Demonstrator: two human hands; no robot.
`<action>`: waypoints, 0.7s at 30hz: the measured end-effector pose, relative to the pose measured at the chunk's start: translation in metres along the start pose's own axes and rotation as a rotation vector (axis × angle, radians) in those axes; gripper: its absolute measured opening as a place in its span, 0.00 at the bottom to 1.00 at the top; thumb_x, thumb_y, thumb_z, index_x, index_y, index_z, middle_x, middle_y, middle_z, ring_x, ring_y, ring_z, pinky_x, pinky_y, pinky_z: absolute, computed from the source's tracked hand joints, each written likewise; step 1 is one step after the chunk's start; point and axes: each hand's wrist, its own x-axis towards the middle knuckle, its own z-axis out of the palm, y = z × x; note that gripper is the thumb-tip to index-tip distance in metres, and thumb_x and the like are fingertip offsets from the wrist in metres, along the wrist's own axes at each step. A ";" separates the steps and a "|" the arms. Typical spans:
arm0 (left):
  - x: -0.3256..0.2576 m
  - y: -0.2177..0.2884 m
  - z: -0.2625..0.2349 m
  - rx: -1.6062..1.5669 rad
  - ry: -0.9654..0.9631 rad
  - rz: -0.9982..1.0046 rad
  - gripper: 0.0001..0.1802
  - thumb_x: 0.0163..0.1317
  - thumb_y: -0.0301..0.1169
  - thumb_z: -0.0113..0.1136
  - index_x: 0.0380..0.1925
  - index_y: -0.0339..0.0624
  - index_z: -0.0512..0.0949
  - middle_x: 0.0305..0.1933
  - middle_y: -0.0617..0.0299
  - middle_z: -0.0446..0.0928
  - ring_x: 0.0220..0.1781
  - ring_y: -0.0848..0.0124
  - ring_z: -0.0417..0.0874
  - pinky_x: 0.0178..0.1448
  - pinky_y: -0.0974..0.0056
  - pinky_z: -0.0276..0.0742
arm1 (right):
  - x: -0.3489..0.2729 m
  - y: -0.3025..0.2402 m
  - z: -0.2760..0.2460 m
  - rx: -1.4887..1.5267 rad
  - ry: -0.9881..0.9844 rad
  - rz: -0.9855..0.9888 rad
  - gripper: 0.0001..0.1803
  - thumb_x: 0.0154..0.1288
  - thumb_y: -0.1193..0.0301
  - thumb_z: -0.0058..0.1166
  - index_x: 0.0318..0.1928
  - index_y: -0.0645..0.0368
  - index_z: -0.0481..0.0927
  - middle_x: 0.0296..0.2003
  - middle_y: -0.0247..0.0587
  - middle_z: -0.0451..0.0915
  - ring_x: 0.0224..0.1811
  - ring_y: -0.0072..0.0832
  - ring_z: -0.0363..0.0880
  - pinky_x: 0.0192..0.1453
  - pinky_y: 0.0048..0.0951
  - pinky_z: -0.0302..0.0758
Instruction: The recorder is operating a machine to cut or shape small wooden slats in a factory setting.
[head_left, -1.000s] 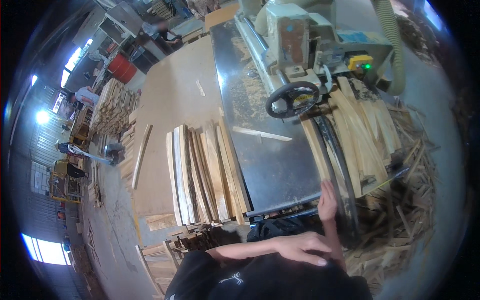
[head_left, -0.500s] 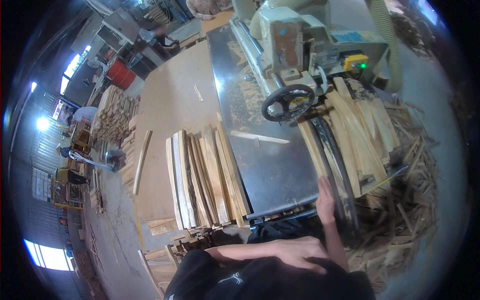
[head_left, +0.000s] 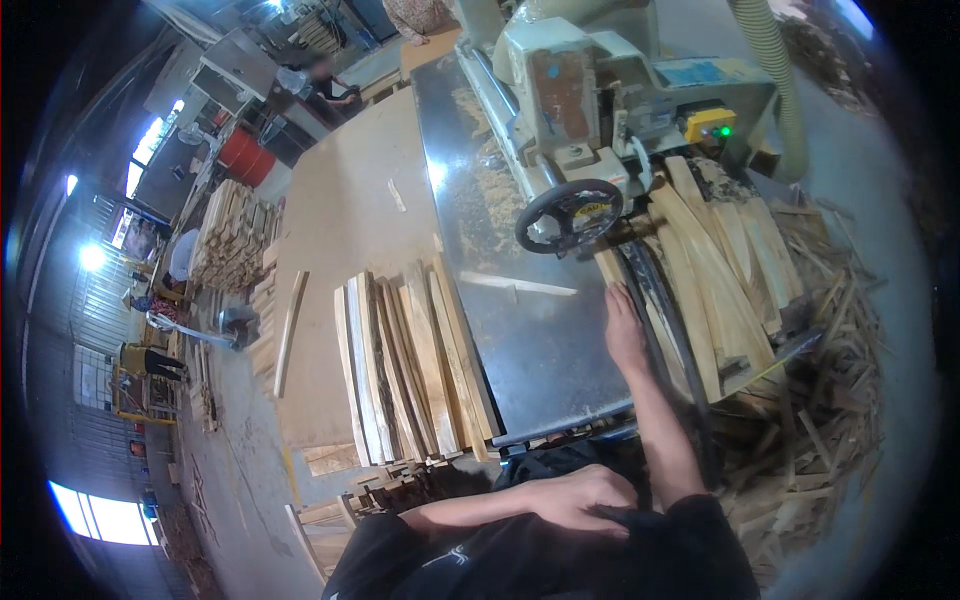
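Observation:
My right hand [head_left: 624, 335] reaches forward with flat fingers and lies on the right edge of the steel machine table [head_left: 545, 340], beside a pile of curved wooden offcuts [head_left: 720, 290]. It holds nothing. A thin wood strip [head_left: 518, 286] lies on the steel just ahead of it. My left hand [head_left: 578, 499] rests across my dark clothing at my waist, fingers loosely spread and holding nothing. A stack of rough boards [head_left: 410, 365] lies on the table's left part, near its front edge.
A black handwheel [head_left: 569, 214] and the pale green machine body [head_left: 590, 90] stand ahead of my right hand. A plywood sheet [head_left: 345, 230] extends left. Scrap sticks [head_left: 820, 400] cover the floor at right. More timber stacks [head_left: 228, 235] and other people stand far left.
My right hand has slid a little forward along the table edge toward the handwheel. My left hand stays at my waist.

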 end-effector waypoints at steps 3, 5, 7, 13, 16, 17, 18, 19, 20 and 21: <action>0.005 0.013 -0.009 -0.037 -0.026 0.005 0.18 0.71 0.35 0.63 0.30 0.28 0.73 0.33 0.45 0.73 0.39 0.49 0.76 0.43 0.49 0.68 | 0.015 0.009 0.010 -0.007 0.051 -0.058 0.21 0.70 0.83 0.45 0.62 0.68 0.77 0.67 0.50 0.74 0.74 0.45 0.68 0.76 0.39 0.68; 0.008 0.015 -0.008 -0.072 -0.042 0.011 0.18 0.72 0.35 0.61 0.32 0.26 0.73 0.35 0.43 0.73 0.41 0.47 0.75 0.45 0.48 0.68 | 0.030 0.008 0.014 0.041 0.075 -0.073 0.18 0.70 0.81 0.49 0.59 0.69 0.79 0.64 0.50 0.76 0.71 0.46 0.71 0.73 0.41 0.70; 0.010 0.015 -0.003 -0.217 -0.009 0.038 0.19 0.73 0.35 0.58 0.36 0.24 0.72 0.36 0.42 0.72 0.42 0.45 0.74 0.47 0.46 0.67 | 0.037 0.006 0.012 0.088 0.116 -0.147 0.15 0.69 0.78 0.53 0.54 0.66 0.81 0.59 0.48 0.80 0.66 0.46 0.75 0.69 0.42 0.74; 0.000 0.019 0.002 -0.073 0.039 -0.003 0.19 0.75 0.35 0.57 0.33 0.26 0.69 0.31 0.45 0.68 0.36 0.50 0.74 0.42 0.49 0.66 | 0.004 -0.018 -0.009 0.146 0.037 -0.249 0.11 0.68 0.76 0.57 0.49 0.61 0.85 0.51 0.46 0.85 0.57 0.43 0.82 0.61 0.40 0.80; -0.016 0.012 0.000 -0.058 0.027 -0.045 0.24 0.76 0.38 0.57 0.26 0.30 0.65 0.26 0.50 0.63 0.29 0.55 0.70 0.37 0.51 0.62 | -0.047 -0.030 -0.019 0.224 0.016 -0.235 0.09 0.68 0.76 0.57 0.47 0.62 0.86 0.47 0.47 0.86 0.51 0.46 0.84 0.56 0.41 0.81; -0.017 0.011 0.000 -0.057 0.040 -0.034 0.24 0.76 0.38 0.57 0.26 0.30 0.65 0.26 0.50 0.63 0.29 0.55 0.70 0.37 0.51 0.62 | -0.063 -0.034 -0.025 0.232 -0.005 -0.218 0.09 0.68 0.77 0.57 0.46 0.62 0.86 0.46 0.47 0.87 0.50 0.47 0.85 0.54 0.42 0.82; -0.018 0.009 0.001 -0.083 0.072 -0.046 0.27 0.76 0.40 0.56 0.24 0.31 0.62 0.24 0.52 0.59 0.27 0.56 0.67 0.35 0.51 0.60 | -0.079 -0.036 -0.028 0.229 -0.018 -0.230 0.09 0.68 0.77 0.57 0.46 0.62 0.86 0.46 0.47 0.87 0.50 0.47 0.85 0.54 0.42 0.82; -0.017 0.005 0.001 -0.111 0.095 -0.054 0.29 0.76 0.42 0.56 0.22 0.32 0.59 0.22 0.54 0.56 0.25 0.58 0.64 0.34 0.51 0.58 | -0.091 -0.035 -0.034 0.237 -0.025 -0.186 0.10 0.67 0.78 0.57 0.47 0.62 0.85 0.47 0.48 0.86 0.51 0.47 0.84 0.55 0.43 0.81; -0.016 0.000 -0.003 -0.080 0.035 -0.091 0.28 0.76 0.45 0.55 0.26 0.30 0.66 0.25 0.54 0.61 0.28 0.57 0.67 0.36 0.52 0.61 | -0.098 -0.033 -0.036 0.249 -0.031 -0.144 0.10 0.67 0.78 0.57 0.48 0.62 0.85 0.48 0.48 0.86 0.52 0.48 0.84 0.56 0.43 0.80; -0.013 -0.004 -0.002 -0.076 0.043 -0.080 0.28 0.76 0.45 0.55 0.26 0.30 0.66 0.25 0.54 0.61 0.28 0.57 0.67 0.36 0.52 0.61 | -0.101 -0.030 -0.037 0.244 -0.036 -0.156 0.10 0.67 0.78 0.57 0.48 0.62 0.85 0.48 0.48 0.86 0.52 0.48 0.84 0.56 0.43 0.80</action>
